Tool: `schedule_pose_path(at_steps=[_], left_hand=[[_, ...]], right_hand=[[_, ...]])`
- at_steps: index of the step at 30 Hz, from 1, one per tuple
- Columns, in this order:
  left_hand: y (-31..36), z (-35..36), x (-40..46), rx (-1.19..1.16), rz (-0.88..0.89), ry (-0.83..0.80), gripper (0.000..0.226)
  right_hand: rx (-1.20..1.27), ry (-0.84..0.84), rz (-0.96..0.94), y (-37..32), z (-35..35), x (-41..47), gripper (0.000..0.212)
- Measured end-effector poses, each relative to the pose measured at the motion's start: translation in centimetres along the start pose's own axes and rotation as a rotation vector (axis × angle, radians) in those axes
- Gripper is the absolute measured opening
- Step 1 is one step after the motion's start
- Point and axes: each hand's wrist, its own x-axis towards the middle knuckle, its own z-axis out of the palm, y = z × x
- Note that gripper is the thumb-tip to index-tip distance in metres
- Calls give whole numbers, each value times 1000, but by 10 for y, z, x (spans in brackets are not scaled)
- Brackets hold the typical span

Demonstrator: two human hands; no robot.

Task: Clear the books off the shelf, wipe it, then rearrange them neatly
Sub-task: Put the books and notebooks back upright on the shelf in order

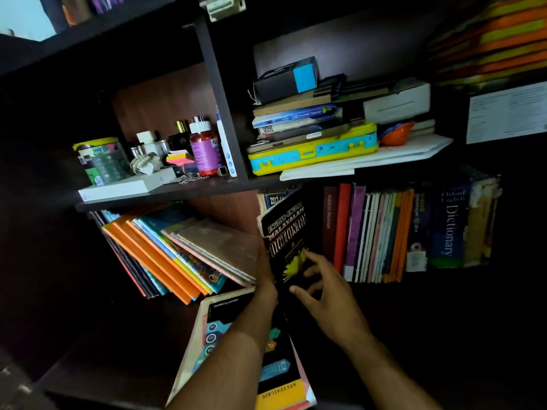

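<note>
- Dictionary upright mid-shelf, left hand gripping its spine edge, right hand spread flat on cover, fingers straight.
- Risk: leaning stack at left slumps flatter once dictionary leaves.
- Risk: one-handed grip, heavy book slips onto book below.

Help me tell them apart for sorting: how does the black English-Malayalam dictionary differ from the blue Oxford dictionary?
The English-Malayalam dictionary is black, tilted, cover facing out, with the left hand and right hand on it. The Oxford dictionary is blue, upright in the row, spine out, with no hand on it. Both are dictionaries on the same lower shelf.
</note>
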Motion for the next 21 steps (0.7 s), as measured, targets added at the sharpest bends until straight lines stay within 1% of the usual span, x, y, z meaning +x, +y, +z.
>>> schedule_pose_path(at_steps=[1, 2, 4, 5, 6, 7, 8, 9, 10, 11, 13, 15, 17, 18, 20, 21], left_hand=[[-3, -1, 2, 2, -15, -11, 41], [-6, -3, 2, -9, -17, 13, 44], [-15, -8, 11, 13, 5, 21, 54], [-19, -9, 16, 84, 12, 23, 62], [-18, -7, 15, 136, 11, 21, 71], [-11, -4, 8, 263, 44, 13, 79], [-1, 2, -3, 408, 121, -6, 83], [9, 8, -11, 547, 249, 15, 80], [12, 11, -12, 598, 341, 31, 74], [13, 14, -12, 604, 397, 38, 73], [11, 13, -9, 615, 453, 39, 78], [7, 10, -4, 634, 442, 49, 89], [4, 7, 0, 628, 410, 54, 100], [2, 7, 2, 598, 405, 47, 102], [1, 9, 3, 557, 389, 44, 97], [2, 8, 3, 553, 375, 46, 95]], right_hand=[[-6, -9, 13, -2, -1, 0, 77], [-17, -39, 12, -3, -2, -2, 79], [-51, -80, -29, -5, 0, -5, 91], [-66, -68, -45, -6, 1, -6, 92], [-79, -36, -46, -5, 1, -5, 88], [-102, 6, -40, -5, 1, -4, 80], [-135, 52, -29, -4, 1, -3, 68], [-161, 110, -19, -3, 0, -1, 55], [-159, 177, -6, -2, -1, 1, 43], [-126, 247, 13, 0, -3, 3, 36], [-61, 317, 48, 3, -6, 5, 34], [-83, 295, 18, 5, -5, 6, 32], [-100, 221, -5, 6, -1, 6, 31], [-109, 149, 5, 5, 1, 6, 38], [-153, 9, 32, 3, 2, 6, 57], [-175, -21, 38, 2, 2, 5, 62]])
